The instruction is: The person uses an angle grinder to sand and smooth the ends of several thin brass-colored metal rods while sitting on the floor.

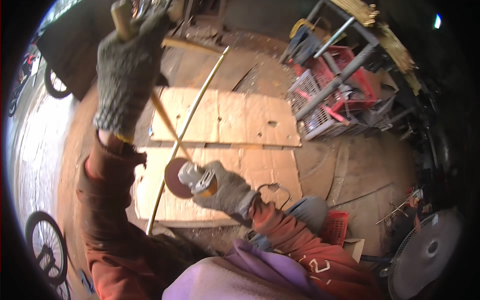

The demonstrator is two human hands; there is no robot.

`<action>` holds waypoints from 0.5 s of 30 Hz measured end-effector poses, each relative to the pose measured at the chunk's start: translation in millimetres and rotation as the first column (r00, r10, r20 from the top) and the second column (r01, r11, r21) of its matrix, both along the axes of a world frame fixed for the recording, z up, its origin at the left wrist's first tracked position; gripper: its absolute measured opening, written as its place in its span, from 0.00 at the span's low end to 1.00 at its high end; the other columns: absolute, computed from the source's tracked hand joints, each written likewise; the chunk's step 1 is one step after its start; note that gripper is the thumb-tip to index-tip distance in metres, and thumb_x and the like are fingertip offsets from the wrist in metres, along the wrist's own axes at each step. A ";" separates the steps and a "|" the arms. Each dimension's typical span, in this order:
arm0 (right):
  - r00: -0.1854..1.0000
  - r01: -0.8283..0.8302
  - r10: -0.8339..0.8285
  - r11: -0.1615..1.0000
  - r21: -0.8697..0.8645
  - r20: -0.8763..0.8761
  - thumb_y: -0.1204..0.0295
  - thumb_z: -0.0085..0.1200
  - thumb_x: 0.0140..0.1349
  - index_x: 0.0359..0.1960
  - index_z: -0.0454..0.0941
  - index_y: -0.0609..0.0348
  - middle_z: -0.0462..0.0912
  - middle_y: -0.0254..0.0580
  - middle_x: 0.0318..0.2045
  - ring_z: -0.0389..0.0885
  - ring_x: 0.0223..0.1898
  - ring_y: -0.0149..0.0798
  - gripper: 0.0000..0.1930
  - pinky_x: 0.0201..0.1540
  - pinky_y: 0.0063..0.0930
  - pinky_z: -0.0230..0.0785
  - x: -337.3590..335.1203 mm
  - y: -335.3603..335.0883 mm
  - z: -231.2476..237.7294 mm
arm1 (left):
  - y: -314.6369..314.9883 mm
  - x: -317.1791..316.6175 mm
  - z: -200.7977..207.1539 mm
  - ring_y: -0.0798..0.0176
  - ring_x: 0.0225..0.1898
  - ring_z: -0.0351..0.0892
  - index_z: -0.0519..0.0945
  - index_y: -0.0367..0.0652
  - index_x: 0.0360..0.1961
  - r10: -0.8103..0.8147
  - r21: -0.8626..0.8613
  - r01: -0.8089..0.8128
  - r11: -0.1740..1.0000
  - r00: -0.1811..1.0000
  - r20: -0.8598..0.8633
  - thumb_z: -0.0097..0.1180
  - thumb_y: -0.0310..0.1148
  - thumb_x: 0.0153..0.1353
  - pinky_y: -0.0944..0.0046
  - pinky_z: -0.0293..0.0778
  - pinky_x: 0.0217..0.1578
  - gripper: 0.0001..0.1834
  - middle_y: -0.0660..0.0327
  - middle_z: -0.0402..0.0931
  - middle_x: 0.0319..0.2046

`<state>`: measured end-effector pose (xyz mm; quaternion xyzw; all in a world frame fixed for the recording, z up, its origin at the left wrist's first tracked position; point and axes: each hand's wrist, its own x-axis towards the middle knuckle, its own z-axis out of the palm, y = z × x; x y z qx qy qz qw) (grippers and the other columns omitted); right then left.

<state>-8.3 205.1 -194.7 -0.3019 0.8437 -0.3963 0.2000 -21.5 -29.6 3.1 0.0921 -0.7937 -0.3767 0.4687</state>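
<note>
My left hand (pixel 127 70), in a grey knit glove, is raised at the upper left. Its fingers are closed round a light brown rod (pixel 121 19), whose end pokes out above the fist. What looks like the same rod slants down below the fist toward the disc. In my gloved right hand (pixel 227 192) is an angle grinder (pixel 197 180) with a dark reddish-brown disc (pixel 176 177). A long shiny gold-coloured bar (pixel 197 102) crosses the slanting rod just above the disc. Whether the disc touches either one, I cannot tell.
Two cardboard sheets (pixel 235 117) lie on the floor beneath. Red crates (pixel 357 75) and a grey crate (pixel 305 90) stand by a metal frame (pixel 337 82) at the right. A fan (pixel 427 252) is at the lower right, a bicycle wheel (pixel 63 245) at the left. The grinder's cord (pixel 286 192) curls behind my right wrist.
</note>
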 end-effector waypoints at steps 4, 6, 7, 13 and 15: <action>0.988 0.090 -0.056 0.966 -0.241 0.145 0.57 0.78 0.47 0.59 0.67 0.59 0.83 0.49 0.47 0.84 0.48 0.44 0.41 0.51 0.39 0.77 -6.3 37.0 0.9 | 9.0 -5.2 -4.8 0.75 0.14 0.70 0.85 0.41 0.53 -0.127 0.250 0.133 0.959 0.991 -0.037 0.53 0.39 0.74 0.70 0.70 0.16 0.16 0.69 0.71 0.19; 0.984 0.129 -0.074 0.921 -0.366 0.161 0.62 0.78 0.50 0.60 0.65 0.63 0.80 0.45 0.50 0.81 0.49 0.36 0.40 0.52 0.34 0.77 -20.8 59.1 -1.3 | 7.8 -9.3 -14.4 0.74 0.14 0.70 0.85 0.41 0.53 -0.248 0.316 0.255 0.914 0.967 -0.063 0.53 0.41 0.74 0.70 0.70 0.16 0.17 0.69 0.72 0.19; 0.949 0.234 -0.113 0.877 -0.419 0.293 0.64 0.78 0.50 0.59 0.64 0.63 0.81 0.45 0.49 0.81 0.48 0.37 0.41 0.52 0.34 0.77 -21.8 68.0 7.0 | 6.2 -13.1 -29.0 0.73 0.14 0.70 0.85 0.40 0.52 -0.303 0.354 0.306 0.883 0.951 -0.066 0.53 0.41 0.74 0.69 0.69 0.16 0.18 0.69 0.72 0.19; 0.828 0.548 -0.377 0.702 -0.454 0.416 0.65 0.79 0.47 0.51 0.70 0.62 0.83 0.42 0.43 0.85 0.40 0.35 0.34 0.44 0.35 0.80 -41.2 116.9 -24.6 | -6.9 -18.0 -160.6 0.68 0.24 0.77 0.84 0.40 0.42 -0.299 0.361 0.138 0.922 0.846 0.441 0.57 0.50 0.69 0.65 0.70 0.25 0.21 0.59 0.77 0.21; 0.824 0.565 -0.424 0.668 -0.485 0.375 0.64 0.80 0.47 0.48 0.72 0.61 0.83 0.41 0.40 0.84 0.39 0.34 0.32 0.43 0.33 0.79 -44.9 112.1 -38.0 | -37.8 -1.6 -207.9 0.70 0.29 0.76 0.84 0.46 0.43 -0.189 0.181 0.090 0.979 0.729 0.658 0.58 0.51 0.69 0.65 0.72 0.24 0.19 0.66 0.76 0.26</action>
